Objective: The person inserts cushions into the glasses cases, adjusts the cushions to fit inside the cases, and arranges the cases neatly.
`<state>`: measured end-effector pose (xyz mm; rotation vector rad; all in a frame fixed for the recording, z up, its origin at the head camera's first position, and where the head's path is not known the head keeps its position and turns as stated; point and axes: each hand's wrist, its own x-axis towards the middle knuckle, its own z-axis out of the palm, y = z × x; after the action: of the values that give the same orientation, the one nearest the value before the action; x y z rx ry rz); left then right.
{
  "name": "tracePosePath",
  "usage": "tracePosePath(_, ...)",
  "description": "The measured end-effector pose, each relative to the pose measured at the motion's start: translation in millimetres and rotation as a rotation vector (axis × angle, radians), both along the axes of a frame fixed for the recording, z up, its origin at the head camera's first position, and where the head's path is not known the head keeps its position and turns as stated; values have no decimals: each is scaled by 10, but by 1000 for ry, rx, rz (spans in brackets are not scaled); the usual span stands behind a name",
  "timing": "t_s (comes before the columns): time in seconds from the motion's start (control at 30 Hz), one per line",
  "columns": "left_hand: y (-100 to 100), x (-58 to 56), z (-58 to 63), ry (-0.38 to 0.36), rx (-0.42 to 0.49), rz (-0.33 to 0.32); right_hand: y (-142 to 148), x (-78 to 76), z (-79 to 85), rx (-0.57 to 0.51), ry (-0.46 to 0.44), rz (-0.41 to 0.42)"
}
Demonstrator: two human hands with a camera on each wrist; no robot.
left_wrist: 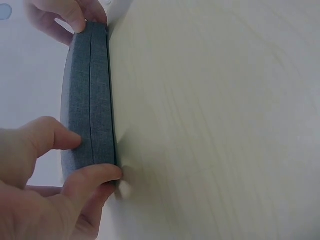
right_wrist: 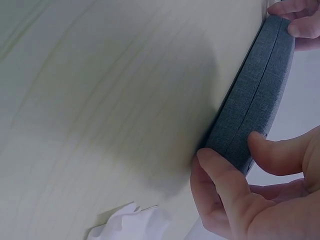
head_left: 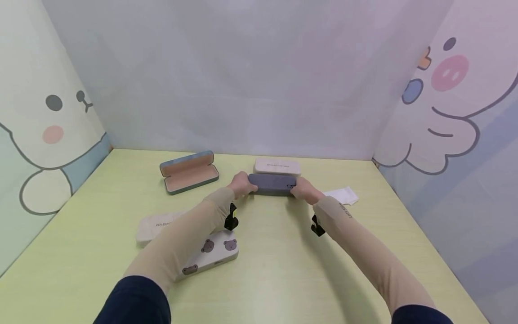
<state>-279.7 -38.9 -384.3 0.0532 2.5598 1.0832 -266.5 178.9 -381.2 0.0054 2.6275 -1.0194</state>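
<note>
A closed blue-grey glasses case [head_left: 272,184] with a small glasses mark is held at both ends, near the back of the table. My left hand [head_left: 241,184] pinches its left end, thumb on the lid and fingers along the lower edge. At the right end my right hand [head_left: 305,190] grips it the same way. In the left wrist view the seam of the case [left_wrist: 91,90] runs shut along its front. The right wrist view shows the case [right_wrist: 255,85] very low over the tabletop; whether it touches cannot be told.
Behind it stands a white box [head_left: 277,165] with lettering. An open case [head_left: 190,173] with a pinkish lining lies back left. A white cloth [head_left: 343,195] is at the right. Under my left forearm are a lettered white box [head_left: 151,225] and a bear-patterned case [head_left: 218,252], partly hidden.
</note>
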Motion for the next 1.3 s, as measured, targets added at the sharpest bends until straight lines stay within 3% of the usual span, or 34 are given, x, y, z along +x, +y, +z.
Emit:
tracePosePath(0.67,28,-72,-26,28,18,-3,2,-119,39,79,-39,-47)
tracePosePath(0.87,39,-39,-24,41,28,4,7,-116,23,51,-30,-44)
tracePosePath(1.1,26,16,-24,71,4,5,23,-66,2,-89,-7,-77)
tracePosePath(1.2,-3,55,2,41,38,2,22,-38,21,-71,9,-68)
tracePosePath(1.3,-39,108,43,15,98,-9,-8,3,82,27,46,-59)
